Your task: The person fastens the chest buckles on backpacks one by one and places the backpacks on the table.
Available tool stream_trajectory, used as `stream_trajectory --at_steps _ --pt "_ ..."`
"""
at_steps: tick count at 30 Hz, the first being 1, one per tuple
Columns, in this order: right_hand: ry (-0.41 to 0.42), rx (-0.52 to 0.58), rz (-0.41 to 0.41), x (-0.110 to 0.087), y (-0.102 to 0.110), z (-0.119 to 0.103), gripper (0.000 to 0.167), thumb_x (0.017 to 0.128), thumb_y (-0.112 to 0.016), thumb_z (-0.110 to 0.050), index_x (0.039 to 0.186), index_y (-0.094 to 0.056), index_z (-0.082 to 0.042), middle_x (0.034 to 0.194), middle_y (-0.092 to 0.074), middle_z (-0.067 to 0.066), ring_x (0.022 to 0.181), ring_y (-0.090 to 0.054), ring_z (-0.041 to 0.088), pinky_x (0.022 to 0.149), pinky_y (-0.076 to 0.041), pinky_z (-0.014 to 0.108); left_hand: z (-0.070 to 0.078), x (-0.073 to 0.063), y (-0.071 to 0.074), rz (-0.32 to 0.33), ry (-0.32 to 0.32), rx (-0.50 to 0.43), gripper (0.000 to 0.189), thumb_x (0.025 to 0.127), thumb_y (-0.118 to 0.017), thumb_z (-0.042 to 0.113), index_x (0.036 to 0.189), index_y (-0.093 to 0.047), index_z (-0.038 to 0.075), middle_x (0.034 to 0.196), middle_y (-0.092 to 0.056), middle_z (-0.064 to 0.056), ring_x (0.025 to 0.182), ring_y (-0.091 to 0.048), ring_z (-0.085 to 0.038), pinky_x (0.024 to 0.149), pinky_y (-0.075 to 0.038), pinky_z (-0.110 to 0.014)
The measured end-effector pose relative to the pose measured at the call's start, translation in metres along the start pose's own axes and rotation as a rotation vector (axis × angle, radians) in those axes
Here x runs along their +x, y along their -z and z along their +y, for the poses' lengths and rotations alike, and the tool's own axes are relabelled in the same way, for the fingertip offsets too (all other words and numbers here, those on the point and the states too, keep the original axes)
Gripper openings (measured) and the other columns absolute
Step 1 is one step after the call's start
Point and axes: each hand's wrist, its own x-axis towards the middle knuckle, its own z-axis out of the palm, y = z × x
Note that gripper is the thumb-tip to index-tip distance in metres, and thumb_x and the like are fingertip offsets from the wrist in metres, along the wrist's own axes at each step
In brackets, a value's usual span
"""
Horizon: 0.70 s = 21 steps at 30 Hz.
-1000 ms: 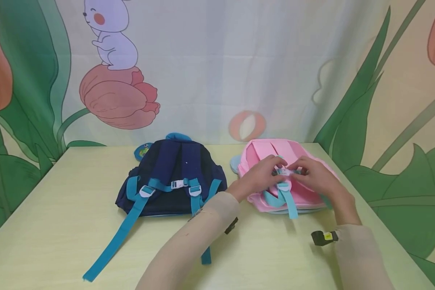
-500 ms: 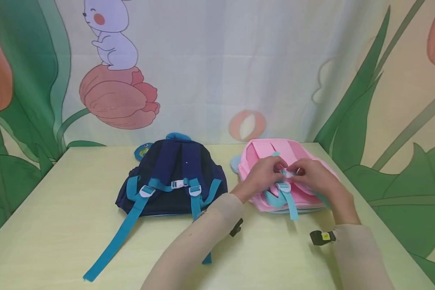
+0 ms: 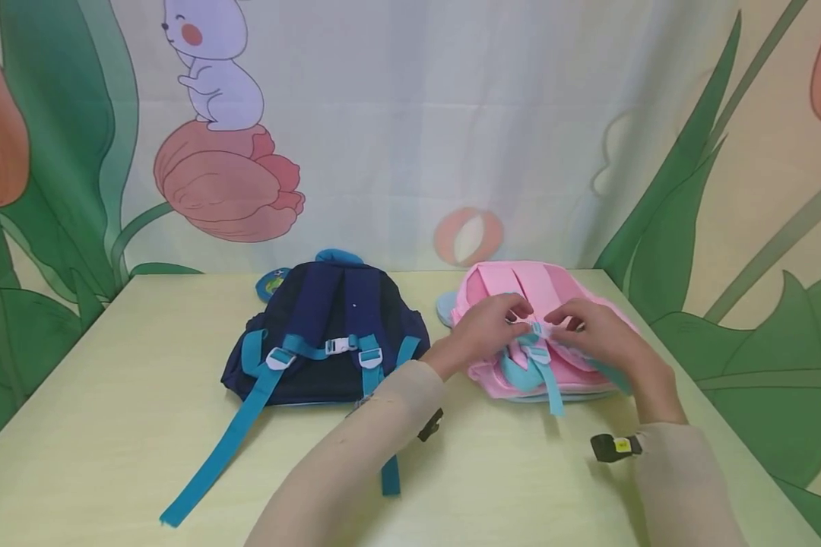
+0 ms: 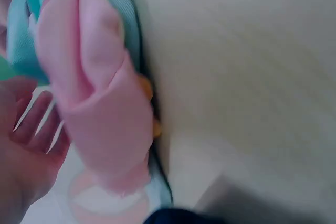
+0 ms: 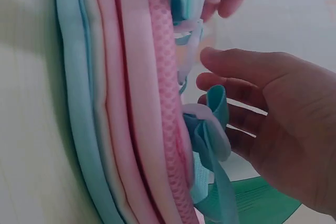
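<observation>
A pink backpack (image 3: 490,277) lies at the right of the table, its shoulder straps facing up. Across it runs a turquoise chest strap with a small white buckle (image 3: 537,329). My left hand (image 3: 487,328) is at the buckle's left side, thumb tip beside it. From the right, my right hand (image 3: 598,330) comes close to the same buckle. In the right wrist view, that hand's thumb and fingers stand apart with nothing pinched between them. Loosely spread left fingers (image 4: 39,121) show beside the pink fabric in the left wrist view. A turquoise webbing tail (image 3: 554,391) hangs over the bag's lower edge.
Left of the pink bag lies a navy backpack (image 3: 321,384) with its white buckle (image 3: 340,346) fastened. Its long blue strap (image 3: 212,463) stretches toward the table's front. Behind the table (image 3: 109,425) hangs a printed curtain (image 3: 383,137).
Both hands have loosened from the white buckle and drawn slightly apart, the left hand moving a little left. The buckle now shows between them. The navy backpack stays in place.
</observation>
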Motion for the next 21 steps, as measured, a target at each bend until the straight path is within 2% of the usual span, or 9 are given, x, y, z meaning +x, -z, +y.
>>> stream_trajectory --at_steps 4,8,14,21 --pt "-0.006 -0.005 0.028 0.001 0.001 -0.003 0.035 0.097 -0.064 -0.027 0.126 -0.065 -0.007 0.119 -0.067 0.011 0.105 -0.060 0.027 0.090 -0.052 0.044 -0.007 -0.010 0.022 -0.007 -0.021 0.044 0.029 0.098 -0.062 0.023 0.125 -0.063 0.012 0.126 -0.067 -0.003 0.116 -0.062 -0.020 0.098 -0.050 -0.028" --pt "-0.013 0.017 0.071 0.003 0.004 -0.011 0.041 0.098 -0.060 -0.034 0.130 -0.061 -0.009 0.128 -0.061 0.013 0.118 -0.053 0.034 0.098 -0.047 0.056 -0.017 -0.022 0.049 0.025 -0.024 0.110 0.032 0.098 -0.060 0.025 0.127 -0.062 0.012 0.127 -0.066 -0.003 0.120 -0.059 -0.023 0.102 -0.049 -0.033" --pt "0.046 0.001 0.139 0.008 0.007 -0.022 0.049 0.097 -0.062 -0.039 0.135 -0.058 -0.009 0.146 -0.046 0.020 0.138 -0.037 0.044 0.107 -0.033 0.068 -0.034 -0.042 0.081 0.066 0.060 0.171 0.037 0.100 -0.058 0.029 0.133 -0.059 0.014 0.133 -0.062 -0.002 0.127 -0.055 -0.023 0.106 -0.046 -0.037" --pt "0.074 -0.026 0.196 0.012 0.005 -0.029 0.056 0.096 -0.063 -0.039 0.143 -0.051 -0.010 0.153 -0.041 0.018 0.141 -0.033 0.045 0.107 -0.031 0.070 -0.034 -0.055 0.119 0.107 0.140 0.193 0.042 0.100 -0.058 0.034 0.137 -0.056 0.015 0.139 -0.057 -0.003 0.130 -0.052 -0.024 0.107 -0.046 -0.040"
